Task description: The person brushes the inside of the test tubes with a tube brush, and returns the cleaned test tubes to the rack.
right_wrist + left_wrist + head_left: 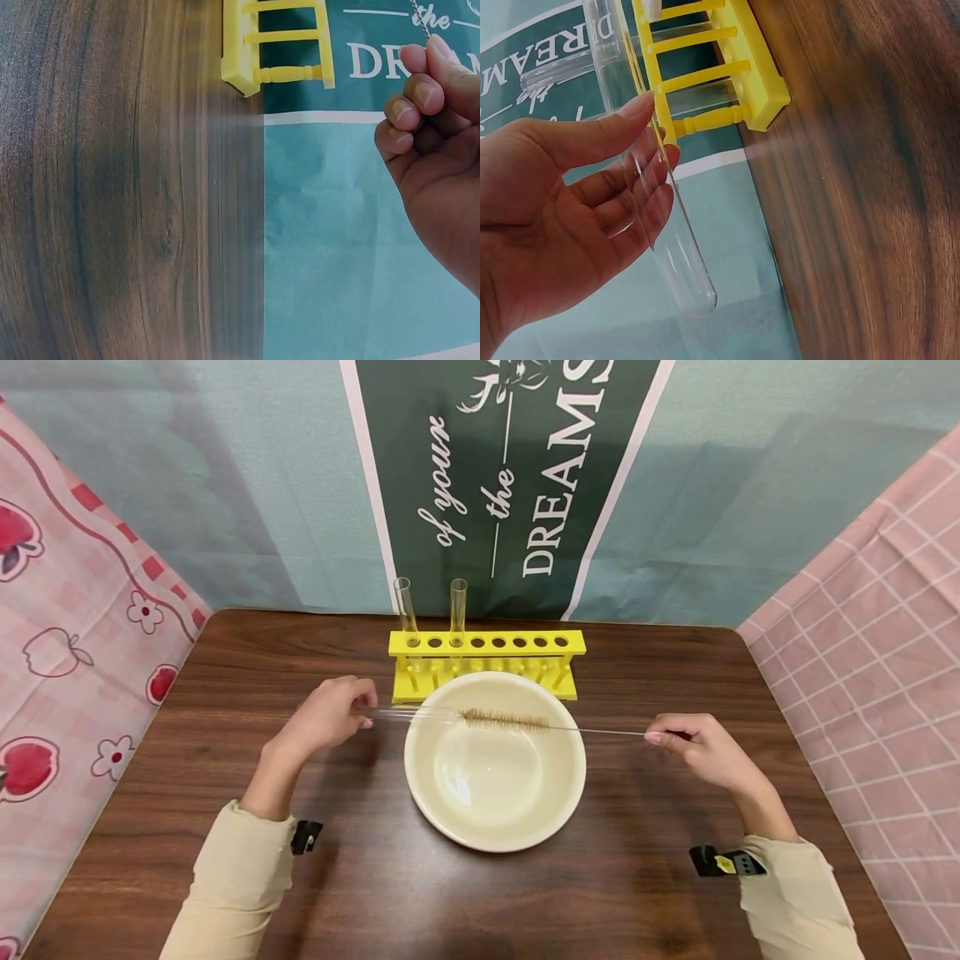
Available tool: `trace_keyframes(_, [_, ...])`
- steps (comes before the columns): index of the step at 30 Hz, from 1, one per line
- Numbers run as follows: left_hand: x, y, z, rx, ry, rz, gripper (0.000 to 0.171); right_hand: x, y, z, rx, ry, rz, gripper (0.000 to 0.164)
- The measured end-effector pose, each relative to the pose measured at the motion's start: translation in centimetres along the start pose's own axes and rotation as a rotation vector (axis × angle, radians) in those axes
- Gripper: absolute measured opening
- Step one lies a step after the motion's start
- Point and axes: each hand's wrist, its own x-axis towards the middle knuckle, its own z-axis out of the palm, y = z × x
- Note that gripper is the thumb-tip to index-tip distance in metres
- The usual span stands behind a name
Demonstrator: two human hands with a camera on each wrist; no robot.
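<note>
My left hand [328,715] holds a clear glass test tube [676,251] between thumb and fingers, its rounded end pointing outward past the hand. In the head view the tube lies nearly level, its mouth over the left part of a cream basin [491,835]. A test tube brush [506,720] with tan bristles is in line with it, bristle tip at the mouth; whether the tip is inside, I cannot tell. On the right, thumb and forefinger of my right hand [701,750] pinch the end of the brush's thin twisted wire handle [607,732].
Behind the basin stands a yellow test tube rack [517,643]. Two upright glass tubes, one at the left end [406,606] and another nearby [458,606], stand in it. The dark wooden table [480,914] is bordered by a teal cloth backdrop [697,527] and patterned side cloths.
</note>
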Motion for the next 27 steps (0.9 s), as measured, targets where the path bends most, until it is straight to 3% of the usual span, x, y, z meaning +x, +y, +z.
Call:
trace_keyframes(8, [0.3, 0.6, 0.3, 0.005, -0.004, 0.017, 0.017, 0.2, 0.0, 0.1, 0.024, -0.013, -0.002, 0.031])
trace_keyframes(16, [0.4, 0.6, 0.5, -0.021, 0.027, 0.047, 0.018, 0.5, -2.6, 0.1, 0.006, -0.025, -0.046, 0.033])
trace_keyframes(24, [0.4, 0.8, 0.7, -0.028, 0.033, 0.073, 0.020, 0.3, -1.0, 0.1, -0.029, -0.053, -0.090, 0.038])
trace_keyframes(27, [0.4, 0.9, 0.8, -0.023, 0.035, 0.088, 0.021, 0.3, -1.4, 0.1, -0.030, -0.052, -0.103, 0.038])
